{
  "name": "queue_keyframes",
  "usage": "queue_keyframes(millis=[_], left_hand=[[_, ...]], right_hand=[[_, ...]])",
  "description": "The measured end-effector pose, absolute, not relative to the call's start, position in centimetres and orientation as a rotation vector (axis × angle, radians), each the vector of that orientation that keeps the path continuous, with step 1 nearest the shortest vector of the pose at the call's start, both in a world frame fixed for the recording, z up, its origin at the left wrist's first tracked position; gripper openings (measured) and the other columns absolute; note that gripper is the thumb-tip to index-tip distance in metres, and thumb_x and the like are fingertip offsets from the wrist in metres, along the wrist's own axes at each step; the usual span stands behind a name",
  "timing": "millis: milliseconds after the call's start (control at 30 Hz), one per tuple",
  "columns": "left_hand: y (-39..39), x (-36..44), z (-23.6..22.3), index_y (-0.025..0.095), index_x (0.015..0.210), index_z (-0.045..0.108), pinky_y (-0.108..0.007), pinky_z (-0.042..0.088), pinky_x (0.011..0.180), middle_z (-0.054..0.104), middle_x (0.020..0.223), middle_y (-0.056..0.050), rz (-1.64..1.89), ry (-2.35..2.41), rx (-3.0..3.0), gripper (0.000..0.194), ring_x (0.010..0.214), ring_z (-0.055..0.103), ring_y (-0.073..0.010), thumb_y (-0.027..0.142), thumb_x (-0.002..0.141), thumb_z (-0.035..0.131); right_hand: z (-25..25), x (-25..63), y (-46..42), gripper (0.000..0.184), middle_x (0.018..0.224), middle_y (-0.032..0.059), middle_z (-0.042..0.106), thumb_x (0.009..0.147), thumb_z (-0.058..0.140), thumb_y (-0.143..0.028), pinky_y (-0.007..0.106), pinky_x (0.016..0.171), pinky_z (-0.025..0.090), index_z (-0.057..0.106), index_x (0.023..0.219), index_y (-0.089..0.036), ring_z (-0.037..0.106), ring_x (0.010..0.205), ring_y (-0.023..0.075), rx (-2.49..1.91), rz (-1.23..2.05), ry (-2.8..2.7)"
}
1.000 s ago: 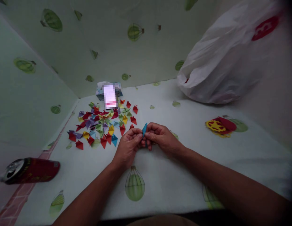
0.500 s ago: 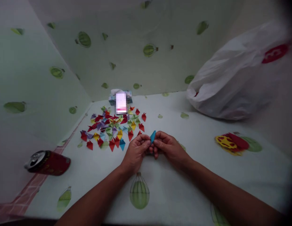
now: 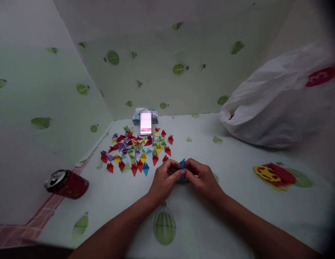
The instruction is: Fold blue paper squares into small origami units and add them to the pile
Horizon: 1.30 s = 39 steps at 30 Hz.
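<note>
A small piece of folded blue paper (image 3: pixel 182 164) is pinched between my two hands, just above the table. My left hand (image 3: pixel 167 177) grips it from the left with thumb and fingers closed. From the right, my right hand (image 3: pixel 201 176) holds the same paper, its thumb close to the left one. Part of the paper is hidden behind my fingers. Beyond my hands lies a spread of small folded paper pieces (image 3: pixel 134 169) in red, yellow, green, purple and blue.
A phone (image 3: pixel 146 123) with a lit, blurred screen leans on a tissue box (image 3: pixel 135 118). At left is a red drink can (image 3: pixel 74 185). On the right are a stuffed white plastic bag (image 3: pixel 272 108) and a flat yellow and red item (image 3: pixel 275 175) on the patterned tablecloth (image 3: pixel 200 230).
The view has shifted, so everything sits lower and further right. My fingers have closed in on the blue paper, which now shows both above and below them.
</note>
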State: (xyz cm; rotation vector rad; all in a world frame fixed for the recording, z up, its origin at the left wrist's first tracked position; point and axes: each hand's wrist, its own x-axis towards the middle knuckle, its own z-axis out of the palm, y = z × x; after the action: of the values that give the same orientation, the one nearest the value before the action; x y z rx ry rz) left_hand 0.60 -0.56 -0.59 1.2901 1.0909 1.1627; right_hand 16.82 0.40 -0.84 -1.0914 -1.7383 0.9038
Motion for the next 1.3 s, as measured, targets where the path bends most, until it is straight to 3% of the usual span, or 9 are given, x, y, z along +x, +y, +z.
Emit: queue_keyframes(millis=[200,633,1033,1300], left_hand=[[-0.5,0.3,-0.4,0.018,0.083,0.064,-0.028,0.045,0.071,0.064,0.081,-0.002,1.129,1.127,1.388,0.017,0.075,0.058,-0.0164,0.033,0.083,0.07],[-0.4,0.2,-0.3,0.019,0.086,0.064,-0.029,0.049,0.074,0.068,0.083,-0.003,1.154,1.127,1.353,0.017,0.078,0.064,-0.0177,0.031,0.08,0.074],[-0.9,0.1,0.5,0.019,0.079,0.069,-0.028,0.051,0.074,0.068,0.091,-0.007,1.319,1.261,1.721,0.008,0.087,0.064,-0.0206,0.019,0.085,0.065],[-0.5,0.2,-0.5,0.018,0.084,0.068,-0.027,0.05,0.068,0.07,0.08,-0.003,1.216,1.303,1.529,0.008,0.071,0.064,-0.0164,0.025,0.082,0.066]], right_hand=[[-0.5,16.9,0.4,0.016,0.06,-0.003,0.049,0.088,0.051,-0.023,0.025,0.053,0.036,0.05,0.072,-0.02,0.045,0.055,0.012,-1.041,0.715,-1.889],[-1.0,16.9,0.6,0.013,0.062,-0.0017,0.056,0.089,0.051,-0.02,0.025,0.053,0.039,0.054,0.077,-0.021,0.05,0.053,0.0128,-0.976,0.607,-1.949],[-0.7,16.9,0.6,0.013,0.064,-0.0011,0.055,0.09,0.052,-0.023,0.026,0.056,0.039,0.056,0.079,-0.02,0.05,0.057,0.0133,-1.045,0.738,-1.913],[-0.5,16.9,0.6,0.013,0.064,-0.0018,0.051,0.089,0.052,-0.026,0.026,0.056,0.037,0.053,0.078,-0.02,0.047,0.058,0.0131,-1.061,0.884,-1.82]])
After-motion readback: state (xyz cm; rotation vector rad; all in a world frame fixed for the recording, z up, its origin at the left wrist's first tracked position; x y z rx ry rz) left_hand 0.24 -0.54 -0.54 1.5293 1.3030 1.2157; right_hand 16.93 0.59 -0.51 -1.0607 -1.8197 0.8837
